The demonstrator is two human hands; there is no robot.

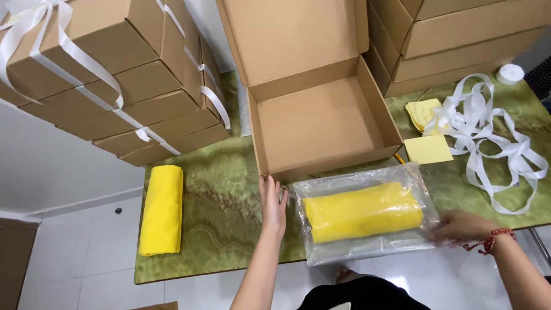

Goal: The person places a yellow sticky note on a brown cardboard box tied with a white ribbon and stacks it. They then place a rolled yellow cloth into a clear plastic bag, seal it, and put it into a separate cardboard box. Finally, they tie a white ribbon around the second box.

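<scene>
Head view: left hand [273, 202] lies flat and spread, gripping nothing, w/ fingertips at the front wall of the open box [319, 123], center frame. Right hand [459, 227], lower right, pinches the clear bag [364, 214] holding a yellow roll [363, 211]; its fingers are partly hidden by plastic. The bag lies on the green surface [221, 201], just below the box.

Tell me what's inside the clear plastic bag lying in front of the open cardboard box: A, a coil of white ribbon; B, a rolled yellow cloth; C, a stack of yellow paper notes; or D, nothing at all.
B: the clear plastic bag holds a rolled yellow cloth, with the right hand on the bag's end and the left hand flat on the table beside it.
</scene>
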